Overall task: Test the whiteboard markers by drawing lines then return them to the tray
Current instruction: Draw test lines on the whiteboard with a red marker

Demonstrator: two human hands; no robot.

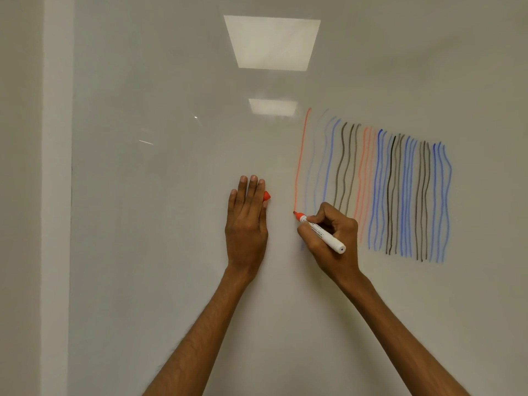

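Note:
My right hand [333,238] grips a white marker with a red tip [320,232]. Its tip touches the whiteboard [171,195] at the lower end of a long red line [300,161]. My left hand [247,221] lies flat against the board with straight fingers, to the left of the marker. A red cap [267,195] pokes out from under its fingers, held against the board. To the right of the red line run several wavy vertical lines in blue, black and red [400,192]. No tray is in view.
The whiteboard's left edge [71,195] meets a pale wall strip. Ceiling lights reflect on the board's upper middle [271,42]. Bare board surface extends left of and below my hands.

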